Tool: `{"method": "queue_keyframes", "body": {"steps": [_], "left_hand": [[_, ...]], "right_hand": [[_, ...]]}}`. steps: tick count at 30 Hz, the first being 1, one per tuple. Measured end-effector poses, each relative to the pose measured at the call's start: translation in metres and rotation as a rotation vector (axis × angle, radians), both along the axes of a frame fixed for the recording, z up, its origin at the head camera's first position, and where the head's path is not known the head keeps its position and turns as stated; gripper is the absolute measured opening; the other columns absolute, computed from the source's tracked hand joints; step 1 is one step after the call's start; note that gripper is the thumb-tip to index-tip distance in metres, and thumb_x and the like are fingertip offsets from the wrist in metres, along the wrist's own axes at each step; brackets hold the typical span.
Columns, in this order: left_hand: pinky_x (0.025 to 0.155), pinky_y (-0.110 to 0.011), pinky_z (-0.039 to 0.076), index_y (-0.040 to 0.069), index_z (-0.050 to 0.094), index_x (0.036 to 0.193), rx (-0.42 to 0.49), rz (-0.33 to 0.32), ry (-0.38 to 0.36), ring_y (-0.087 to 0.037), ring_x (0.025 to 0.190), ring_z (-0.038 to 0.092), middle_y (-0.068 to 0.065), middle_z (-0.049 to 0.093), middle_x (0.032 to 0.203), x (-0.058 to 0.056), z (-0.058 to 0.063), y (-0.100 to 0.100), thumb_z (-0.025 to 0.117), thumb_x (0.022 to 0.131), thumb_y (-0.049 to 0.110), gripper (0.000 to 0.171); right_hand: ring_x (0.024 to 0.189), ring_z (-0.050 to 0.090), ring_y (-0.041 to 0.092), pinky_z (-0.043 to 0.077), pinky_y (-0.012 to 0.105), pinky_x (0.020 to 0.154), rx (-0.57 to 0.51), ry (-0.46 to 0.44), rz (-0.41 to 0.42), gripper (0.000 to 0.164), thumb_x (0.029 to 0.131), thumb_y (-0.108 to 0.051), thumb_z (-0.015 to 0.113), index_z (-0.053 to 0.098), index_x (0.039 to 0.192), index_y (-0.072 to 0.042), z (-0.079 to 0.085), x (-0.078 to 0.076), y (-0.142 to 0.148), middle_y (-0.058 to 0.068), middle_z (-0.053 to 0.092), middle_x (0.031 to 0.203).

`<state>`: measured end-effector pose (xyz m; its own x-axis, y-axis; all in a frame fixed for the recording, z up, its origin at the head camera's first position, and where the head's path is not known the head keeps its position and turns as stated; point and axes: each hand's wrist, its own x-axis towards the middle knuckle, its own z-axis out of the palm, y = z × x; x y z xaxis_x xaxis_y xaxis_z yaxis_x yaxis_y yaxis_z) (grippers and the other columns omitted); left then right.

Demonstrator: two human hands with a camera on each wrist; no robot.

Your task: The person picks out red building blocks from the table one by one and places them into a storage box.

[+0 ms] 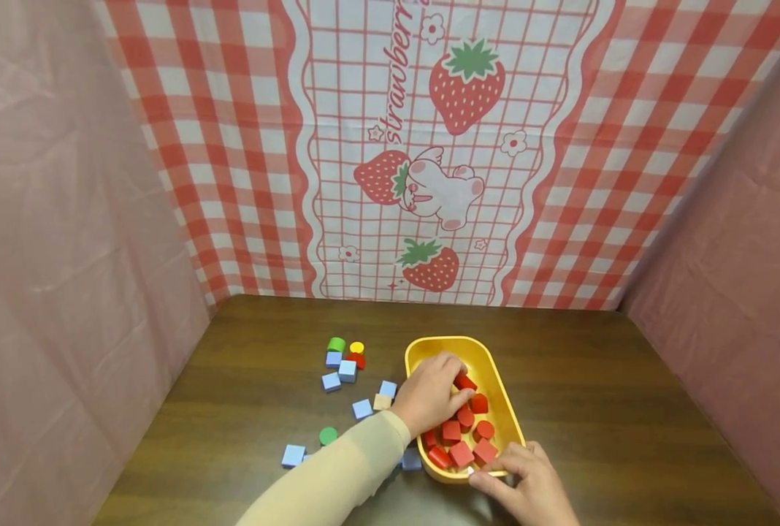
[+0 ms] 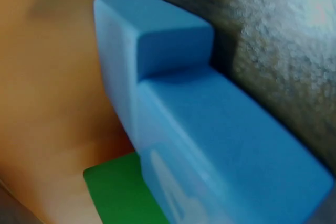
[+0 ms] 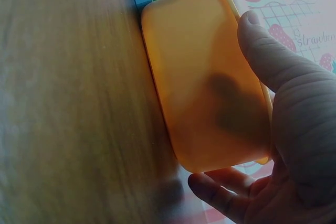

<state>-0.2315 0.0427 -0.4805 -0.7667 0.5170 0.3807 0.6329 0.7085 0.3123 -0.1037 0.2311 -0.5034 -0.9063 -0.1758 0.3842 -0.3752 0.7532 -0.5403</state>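
Note:
A yellow plastic bin (image 1: pixel 505 391) stands on the table with several red blocks (image 1: pixel 461 454) inside, some cubes and some round. My left hand (image 1: pixel 429 389) reaches over its left side; a red block (image 1: pixel 467 382) sits between the thumb and fingertips, partly hidden by them. At the near right corner my right hand (image 1: pixel 526 482) grips the bin's rim, thumb along the near edge. In the right wrist view, the thumb (image 3: pixel 262 45) lies at the rim and other fingers (image 3: pixel 220 190) curl by the bin's end wall. Blue blocks (image 2: pixel 210 129) stand close beside the bin in the left wrist view.
Loose blocks lie on the table left of the bin: several blue blocks (image 1: pixel 347 370), green pieces (image 1: pixel 328 436), a yellow piece (image 1: pixel 357 348), a red piece (image 1: pixel 357 361) and a cream block (image 1: pixel 382 402). My left sleeve (image 1: pixel 337 467) covers some. A strawberry-print cloth (image 1: pixel 548 241) hangs behind.

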Motion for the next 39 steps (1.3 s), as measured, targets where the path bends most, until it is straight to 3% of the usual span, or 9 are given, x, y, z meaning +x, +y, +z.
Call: {"method": "queue_keyframes", "body": {"steps": [3,8,14,19,24,28,31,36,39], "left_hand": [[0.083,-0.024,0.051,0.02,0.058,0.107,-0.031,0.008,0.012,-0.005,0.085,0.047,0.008,0.053,0.1,0.0,0.0,0.0,0.069,0.09,0.047,0.034],[0.089,-0.026,0.05,0.021,0.062,0.103,-0.061,0.008,0.009,-0.005,0.086,0.047,0.01,0.055,0.097,0.001,0.0,0.0,0.07,0.089,0.047,0.031],[0.078,-0.024,0.052,0.024,0.065,0.093,-0.059,0.011,-0.041,-0.004,0.072,0.047,0.013,0.055,0.08,0.002,0.003,0.002,0.068,0.092,0.044,0.02],[0.077,-0.024,0.052,0.024,0.066,0.092,-0.038,0.013,-0.062,-0.003,0.071,0.046,0.015,0.054,0.077,0.001,0.004,0.003,0.066,0.094,0.04,0.017],[0.084,-0.026,0.051,0.022,0.065,0.096,-0.023,0.003,-0.019,-0.004,0.079,0.048,0.013,0.057,0.084,0.0,0.004,0.001,0.066,0.095,0.039,0.017],[0.093,-0.031,0.047,0.021,0.067,0.102,-0.058,0.01,0.074,-0.008,0.091,0.052,0.01,0.064,0.095,-0.009,0.009,-0.012,0.063,0.097,0.039,0.02],[0.09,-0.035,0.047,0.02,0.068,0.105,-0.065,0.09,0.107,-0.013,0.095,0.053,0.006,0.066,0.101,-0.022,0.019,-0.035,0.06,0.098,0.039,0.022],[0.081,-0.04,0.045,0.017,0.071,0.096,-0.084,0.399,0.074,-0.022,0.088,0.051,0.0,0.067,0.095,-0.045,0.026,-0.086,0.062,0.096,0.04,0.025],[0.076,-0.042,0.044,0.014,0.072,0.079,-0.191,0.543,0.042,-0.027,0.082,0.051,-0.004,0.067,0.084,-0.052,0.023,-0.109,0.065,0.093,0.045,0.034]], "right_hand": [[0.07,0.039,0.006,0.03,0.022,0.06,0.002,-0.021,-0.009,0.014,0.069,-0.048,0.086,0.073,0.072,-0.042,0.0,0.0,0.0,-0.028,0.052,0.066],[0.069,0.038,0.005,0.029,0.02,0.059,0.006,0.067,0.026,0.016,0.068,-0.042,0.088,0.073,0.072,-0.042,-0.002,-0.001,0.001,-0.027,0.049,0.065],[0.069,0.038,0.005,0.027,0.017,0.06,-0.006,0.13,0.059,0.019,0.066,-0.039,0.09,0.073,0.073,-0.042,-0.003,-0.001,0.001,-0.027,0.048,0.065],[0.069,0.038,0.005,0.027,0.017,0.06,-0.005,0.128,0.063,0.018,0.067,-0.038,0.089,0.073,0.073,-0.042,-0.003,-0.001,0.001,-0.027,0.048,0.064],[0.069,0.038,0.005,0.027,0.018,0.06,-0.007,0.139,0.067,0.019,0.066,-0.038,0.09,0.073,0.074,-0.042,-0.004,-0.002,0.002,-0.027,0.048,0.065],[0.069,0.038,0.004,0.027,0.018,0.059,-0.007,0.134,0.061,0.019,0.066,-0.038,0.09,0.073,0.073,-0.043,-0.006,-0.002,0.001,-0.028,0.049,0.065],[0.069,0.038,0.005,0.028,0.019,0.059,-0.004,0.087,0.037,0.018,0.067,-0.042,0.089,0.072,0.073,-0.043,-0.005,-0.001,0.0,-0.028,0.049,0.065],[0.071,0.038,0.006,0.03,0.022,0.06,0.008,-0.017,-0.015,0.015,0.068,-0.049,0.086,0.072,0.071,-0.044,-0.002,0.0,0.0,-0.027,0.049,0.064],[0.071,0.039,0.006,0.031,0.022,0.06,0.014,-0.037,-0.024,0.015,0.068,-0.051,0.085,0.073,0.071,-0.044,-0.002,0.0,0.001,-0.027,0.049,0.064]]}}
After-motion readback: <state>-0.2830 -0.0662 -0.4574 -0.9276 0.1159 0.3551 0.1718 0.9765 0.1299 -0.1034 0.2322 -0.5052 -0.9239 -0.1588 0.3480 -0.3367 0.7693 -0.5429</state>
